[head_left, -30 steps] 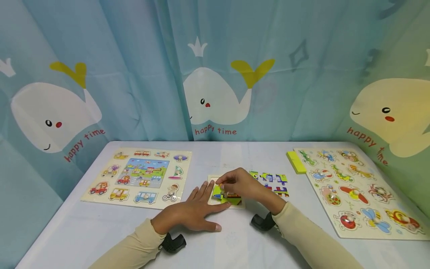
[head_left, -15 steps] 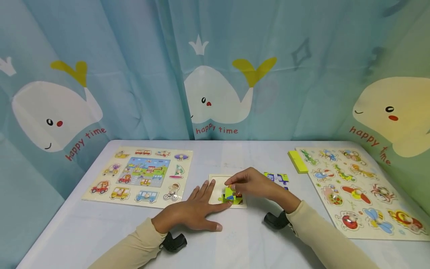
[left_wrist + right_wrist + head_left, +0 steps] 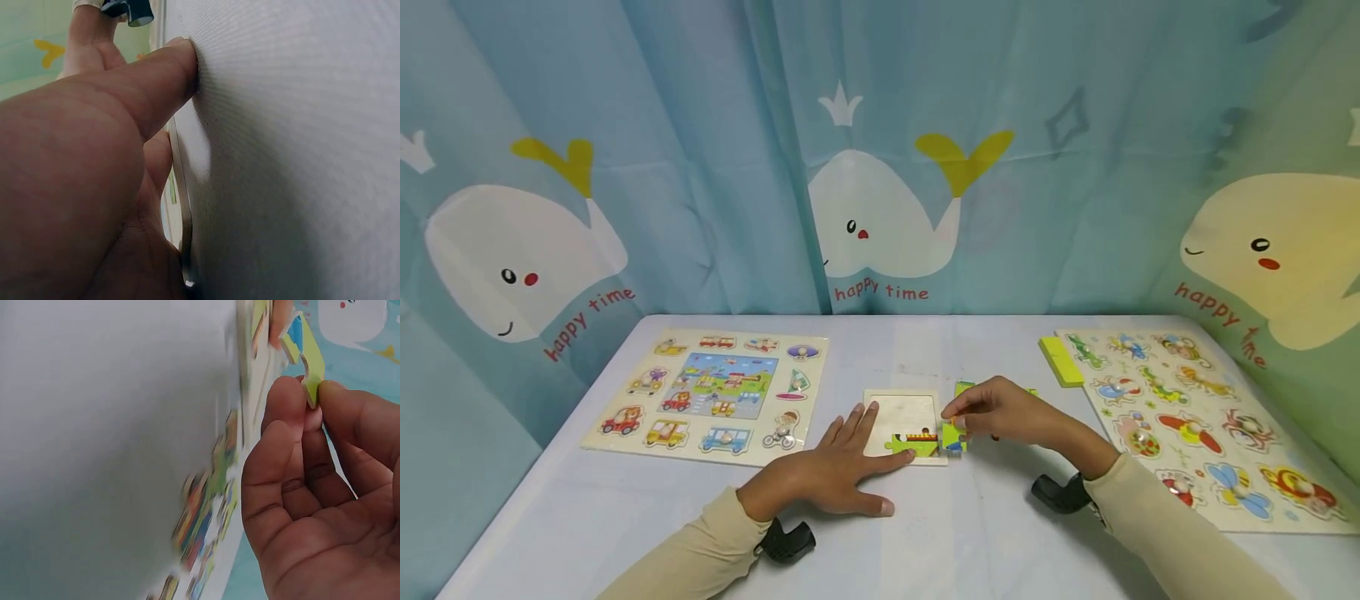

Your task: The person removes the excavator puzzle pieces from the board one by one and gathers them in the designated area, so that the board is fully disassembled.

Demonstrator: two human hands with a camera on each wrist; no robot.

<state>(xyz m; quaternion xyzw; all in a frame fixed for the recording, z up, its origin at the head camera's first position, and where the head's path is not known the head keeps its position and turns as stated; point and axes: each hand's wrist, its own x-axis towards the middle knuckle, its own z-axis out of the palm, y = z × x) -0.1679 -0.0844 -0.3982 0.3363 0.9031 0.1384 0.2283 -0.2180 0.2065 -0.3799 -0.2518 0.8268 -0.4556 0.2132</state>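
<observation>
A small puzzle frame lies mid-table, with joined green jigsaw pieces along its lower right. My left hand lies palm down with fingers spread; its fingertips reach the frame's left side and its index finger touches the joined pieces. In the left wrist view, the thumb rests on the cloth. Just off the frame's right edge, my right hand pinches a yellow-green jigsaw piece with a blue patch between thumb and fingers. More loose jigsaw pieces lie beneath that hand, mostly hidden in the head view.
A vehicle peg puzzle board lies at the left, and an insect peg puzzle board at the right. A yellow block stands against the right board's corner. A blue whale-print curtain hangs behind the white-covered table.
My right hand has moved right, carrying the jigsaw piece from over the frame to beyond its right edge. More of the frame's bare inside shows. The left hand has stayed put.
</observation>
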